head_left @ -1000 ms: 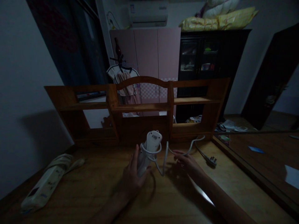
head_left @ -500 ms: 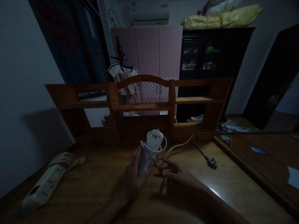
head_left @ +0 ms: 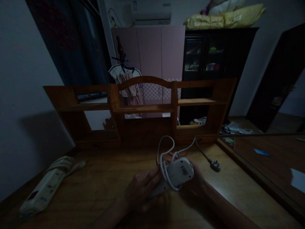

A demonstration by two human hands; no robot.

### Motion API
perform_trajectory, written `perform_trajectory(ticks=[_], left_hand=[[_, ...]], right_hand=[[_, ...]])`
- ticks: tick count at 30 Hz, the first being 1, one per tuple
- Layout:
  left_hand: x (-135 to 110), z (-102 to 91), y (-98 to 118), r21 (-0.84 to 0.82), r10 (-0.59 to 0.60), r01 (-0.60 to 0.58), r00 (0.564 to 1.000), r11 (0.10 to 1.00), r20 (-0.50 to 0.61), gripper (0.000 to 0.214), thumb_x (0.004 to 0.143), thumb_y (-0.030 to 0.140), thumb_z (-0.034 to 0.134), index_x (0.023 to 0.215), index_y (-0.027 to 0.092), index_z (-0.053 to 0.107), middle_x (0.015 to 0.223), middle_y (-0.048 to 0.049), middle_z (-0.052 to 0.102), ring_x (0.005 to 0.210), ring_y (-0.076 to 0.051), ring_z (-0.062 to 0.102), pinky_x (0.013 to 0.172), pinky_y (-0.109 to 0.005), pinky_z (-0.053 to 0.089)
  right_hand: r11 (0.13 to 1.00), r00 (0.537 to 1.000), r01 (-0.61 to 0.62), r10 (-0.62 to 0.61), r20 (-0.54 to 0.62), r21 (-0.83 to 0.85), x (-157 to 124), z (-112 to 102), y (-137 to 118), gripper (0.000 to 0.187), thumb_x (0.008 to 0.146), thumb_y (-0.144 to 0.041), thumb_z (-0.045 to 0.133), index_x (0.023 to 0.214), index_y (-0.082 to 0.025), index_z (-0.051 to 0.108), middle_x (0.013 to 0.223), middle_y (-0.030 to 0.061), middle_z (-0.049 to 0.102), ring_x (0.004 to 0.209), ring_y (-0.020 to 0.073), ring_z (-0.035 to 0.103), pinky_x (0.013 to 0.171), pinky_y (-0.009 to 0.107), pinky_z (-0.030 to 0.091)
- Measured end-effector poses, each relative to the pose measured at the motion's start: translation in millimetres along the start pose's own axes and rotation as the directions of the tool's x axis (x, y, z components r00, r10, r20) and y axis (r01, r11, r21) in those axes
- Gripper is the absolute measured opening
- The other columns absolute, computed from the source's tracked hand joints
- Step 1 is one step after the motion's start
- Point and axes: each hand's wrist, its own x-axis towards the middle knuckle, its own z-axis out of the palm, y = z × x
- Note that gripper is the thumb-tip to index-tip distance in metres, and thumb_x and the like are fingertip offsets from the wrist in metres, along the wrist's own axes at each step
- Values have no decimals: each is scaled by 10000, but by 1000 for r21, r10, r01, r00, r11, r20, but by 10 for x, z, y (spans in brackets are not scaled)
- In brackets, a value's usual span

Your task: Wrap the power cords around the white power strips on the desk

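Note:
A white power strip (head_left: 182, 171) is held tilted above the desk, its underside with a printed label facing me. Its pale cord (head_left: 163, 160) loops loosely around the body. My left hand (head_left: 144, 186) is closed around the strip's near left part. Behind the far right end is my right hand (head_left: 196, 179), mostly hidden by the strip; its fingertips show at the cord, closed on it. From there the cord runs right along the desk to a plug (head_left: 215, 164) lying on the wood.
Another power strip (head_left: 44, 189), its cord bundled, lies on the desk's left side. A wooden shelf unit (head_left: 145, 109) stands along the back edge of the desk (head_left: 100, 181). To the right, a brown surface (head_left: 257, 171) bears a blue card (head_left: 261, 152) and white paper.
The power strip has turned and tipped toward the right and nearer. My right hand has moved from beside the cord to behind the strip's far end. The cord loops have shifted.

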Motion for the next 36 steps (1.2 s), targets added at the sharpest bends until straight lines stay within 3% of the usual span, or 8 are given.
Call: perform_trajectory(ticks=[4,10,18,23,25,28,32,36], left_hand=[[33,8,28,41,106,-110,989,993,106,682,868,336,420,1468,174,141,1468,-138,325,1143,-273,509,861,-406,485],[93,-5,85,75,132,-155,959,985,250,704,847,371,442,1467,187,165,1489,-110,293,1070,-270,540,787,-383,500],[137,-12,107,37,-43,34,962,999,271,726,843,318,465,1476,234,119,1527,-101,188,1133,-285,522,848,-429,499],[143,24,76,-92,-279,289,954,953,108,685,874,293,466,1473,275,134,1529,-55,193,1313,-267,362,1024,-408,393],[144,37,44,-174,-399,400,916,900,45,650,883,308,473,1461,314,177,1518,-33,231,1331,-257,341,1046,-398,371],[140,57,-34,-330,-601,560,798,760,-30,614,890,337,486,1445,336,223,1484,-31,310,1321,-246,362,1046,-396,368],[113,84,-171,-522,-751,608,653,598,-100,618,893,335,503,1444,311,225,1485,-44,312,1342,-224,327,1096,-399,284],[95,69,-225,-595,-779,578,612,558,-135,639,881,348,524,1443,280,227,1484,-70,311,1352,-239,309,1100,-422,260]], right_hand=[[955,996,-83,70,58,285,-25,-18,-171,503,838,-512,425,1222,-216,561,1135,90,629,1078,281,562,895,440,428],[961,999,21,-29,26,275,-18,-82,-252,447,852,-441,468,1256,-262,537,1309,52,522,1144,231,504,967,401,386],[985,978,123,-99,-185,121,-10,-235,-328,334,792,-312,665,1118,-248,628,1025,33,642,875,178,584,699,256,446],[965,943,231,-190,-274,125,75,-325,-225,224,759,-283,717,966,-208,679,949,37,660,918,172,575,817,267,445],[960,939,231,-177,-294,161,101,-374,-177,225,755,-274,722,967,-212,680,981,37,655,902,159,574,811,262,458],[952,942,209,-135,-307,221,126,-438,-131,230,740,-250,735,960,-218,679,970,23,650,814,126,579,757,235,484],[954,945,173,-90,-316,244,146,-470,-69,199,722,-250,752,902,-205,680,948,23,661,845,132,610,775,220,502],[983,939,73,-12,-343,166,142,-459,26,183,714,-290,762,842,-193,673,895,50,687,870,177,648,809,253,518]])
